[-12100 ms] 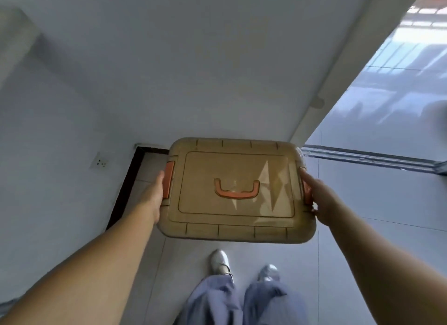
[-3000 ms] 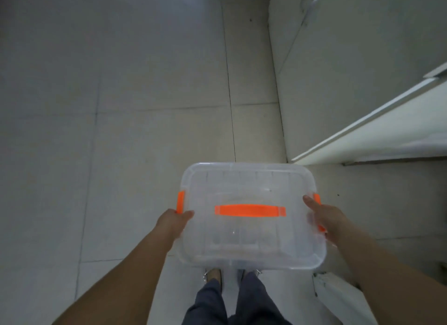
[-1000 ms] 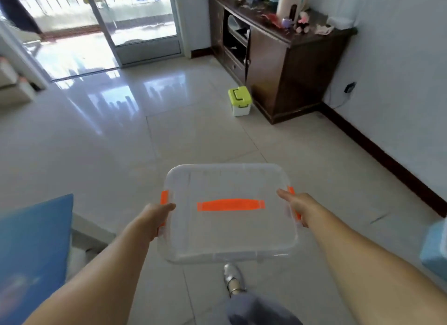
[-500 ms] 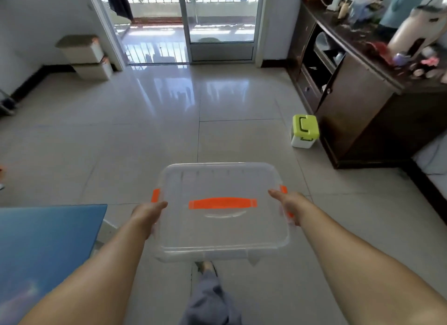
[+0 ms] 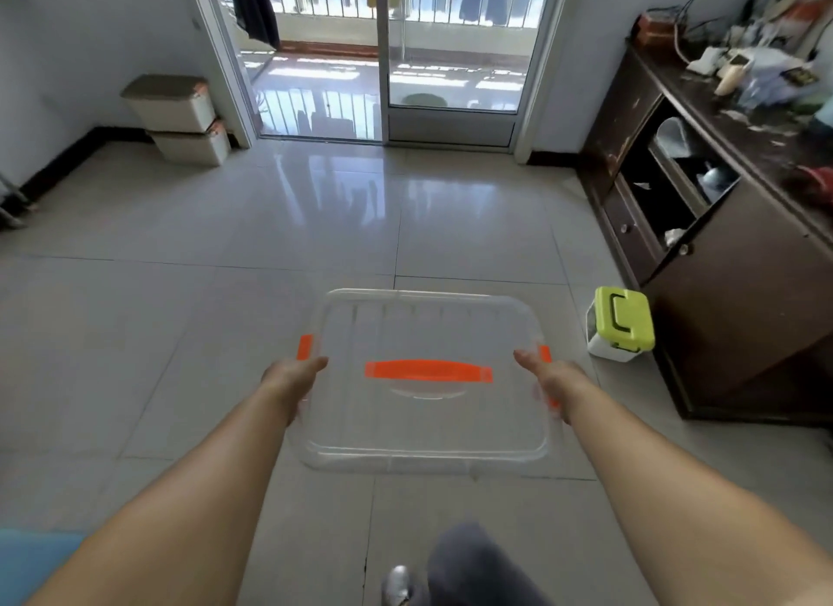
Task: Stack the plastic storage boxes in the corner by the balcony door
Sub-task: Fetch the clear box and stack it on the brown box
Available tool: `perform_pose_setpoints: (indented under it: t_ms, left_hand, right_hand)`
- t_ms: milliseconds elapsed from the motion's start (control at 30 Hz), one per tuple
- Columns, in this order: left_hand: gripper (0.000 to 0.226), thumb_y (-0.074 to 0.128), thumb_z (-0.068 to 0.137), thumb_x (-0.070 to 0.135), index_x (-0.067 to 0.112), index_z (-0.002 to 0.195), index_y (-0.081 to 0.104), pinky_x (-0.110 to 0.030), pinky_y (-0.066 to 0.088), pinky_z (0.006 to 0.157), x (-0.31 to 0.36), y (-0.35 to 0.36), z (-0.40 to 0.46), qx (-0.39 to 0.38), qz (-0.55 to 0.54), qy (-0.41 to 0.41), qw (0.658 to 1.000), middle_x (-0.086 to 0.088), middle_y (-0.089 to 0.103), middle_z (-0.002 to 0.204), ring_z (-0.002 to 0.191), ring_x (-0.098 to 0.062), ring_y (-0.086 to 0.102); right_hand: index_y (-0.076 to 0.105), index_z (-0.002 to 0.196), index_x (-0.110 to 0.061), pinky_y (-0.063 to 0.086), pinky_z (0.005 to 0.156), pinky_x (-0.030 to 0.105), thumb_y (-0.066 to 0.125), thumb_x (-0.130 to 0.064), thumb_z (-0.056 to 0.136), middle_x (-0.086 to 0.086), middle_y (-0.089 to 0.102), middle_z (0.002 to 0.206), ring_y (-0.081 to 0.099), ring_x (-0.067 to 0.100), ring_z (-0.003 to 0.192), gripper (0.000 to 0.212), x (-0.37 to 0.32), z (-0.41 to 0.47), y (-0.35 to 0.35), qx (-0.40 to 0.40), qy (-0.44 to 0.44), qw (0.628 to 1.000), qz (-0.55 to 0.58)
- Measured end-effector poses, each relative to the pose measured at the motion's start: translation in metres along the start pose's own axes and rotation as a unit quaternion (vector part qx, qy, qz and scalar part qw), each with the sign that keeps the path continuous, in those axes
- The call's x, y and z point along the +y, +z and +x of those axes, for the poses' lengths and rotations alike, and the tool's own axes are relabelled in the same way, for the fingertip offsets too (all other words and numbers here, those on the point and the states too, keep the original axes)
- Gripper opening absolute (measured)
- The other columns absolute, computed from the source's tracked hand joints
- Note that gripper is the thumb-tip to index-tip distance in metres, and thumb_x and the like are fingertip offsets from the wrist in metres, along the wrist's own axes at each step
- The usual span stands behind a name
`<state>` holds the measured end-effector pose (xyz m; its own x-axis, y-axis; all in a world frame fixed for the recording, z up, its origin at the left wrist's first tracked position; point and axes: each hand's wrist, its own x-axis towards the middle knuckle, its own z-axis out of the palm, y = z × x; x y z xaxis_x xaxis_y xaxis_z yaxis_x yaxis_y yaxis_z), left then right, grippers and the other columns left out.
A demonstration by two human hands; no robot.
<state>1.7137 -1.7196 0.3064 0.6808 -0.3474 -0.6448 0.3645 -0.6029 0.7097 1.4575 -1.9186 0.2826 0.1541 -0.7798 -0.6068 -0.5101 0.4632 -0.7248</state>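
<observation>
I carry a clear plastic storage box (image 5: pixel 428 425) with an orange lid handle and orange side clips, level in front of me. My left hand (image 5: pixel 288 380) grips its left side and my right hand (image 5: pixel 547 378) grips its right side. Far off at the upper left, two beige storage boxes (image 5: pixel 178 118) stand stacked in the corner beside the balcony door (image 5: pixel 383 55). A small white box with a lime-green lid (image 5: pixel 621 324) sits on the floor at the right, against the cabinet.
A dark wooden cabinet (image 5: pixel 730 263) with a cluttered top runs along the right wall. Glossy floor tiles (image 5: pixel 315 209) stretch between me and the door. A blue surface (image 5: pixel 31 556) shows at the bottom left. My leg and shoe are below the box.
My view has turned and moved toward the balcony door; the stacked beige boxes and the door are nearer. Both hands keep the same hold on the clear box.
</observation>
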Motion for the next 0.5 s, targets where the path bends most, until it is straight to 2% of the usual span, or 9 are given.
perform_pose_setpoints:
  t_ms: [167, 267, 367, 500]
  left_hand:
    - [0.046, 0.063, 0.087, 0.021, -0.009, 0.121, 0.057, -0.043, 0.048, 0.094, 0.063, 0.006, 0.085, 0.013, -0.012, -0.017, 1.0, -0.025, 0.061, 0.124, 0.112, -0.038, 0.061]
    - [0.047, 0.063, 0.086, 0.021, -0.009, 0.122, 0.055, -0.046, 0.048, 0.098, 0.096, 0.008, 0.136, 0.014, -0.02, -0.035, 0.999, -0.026, 0.061, 0.125, 0.112, -0.039, 0.061]
    - [0.046, 0.062, 0.087, 0.021, -0.008, 0.122, 0.055, -0.047, 0.048, 0.097, 0.133, 0.004, 0.183, 0.038, -0.013, -0.051, 0.998, -0.025, 0.061, 0.123, 0.11, -0.038, 0.061]
    - [0.044, 0.061, 0.087, 0.022, -0.007, 0.12, 0.057, -0.042, 0.05, 0.083, 0.189, -0.017, 0.248, 0.067, -0.034, -0.065, 0.995, -0.025, 0.063, 0.113, 0.093, -0.034, 0.062]
  right_hand:
    - [0.051, 0.135, -0.008, 0.041, 0.078, 0.029, 0.066, -0.039, 0.083, 0.007, 0.054, 0.101, 0.054, 0.022, 0.09, 0.062, -0.073, 0.08, 0.041, -0.021, 0.007, 1.0, 0.016]
    - [0.053, 0.13, -0.003, 0.042, 0.068, 0.027, 0.066, -0.036, 0.084, 0.0, 0.052, 0.075, 0.051, 0.015, 0.064, 0.058, -0.122, 0.133, 0.069, -0.048, 0.014, 0.999, 0.023]
    - [0.058, 0.122, -0.003, 0.043, 0.07, 0.029, 0.069, -0.038, 0.081, 0.004, 0.054, 0.074, 0.049, 0.015, 0.058, 0.055, -0.173, 0.186, 0.1, -0.057, 0.017, 0.998, 0.01]
    - [0.061, 0.1, -0.009, 0.039, 0.05, 0.025, 0.071, -0.037, 0.079, 0.004, 0.055, 0.065, 0.051, 0.017, 0.052, 0.037, -0.258, 0.243, 0.15, -0.09, 0.021, 0.996, -0.006]
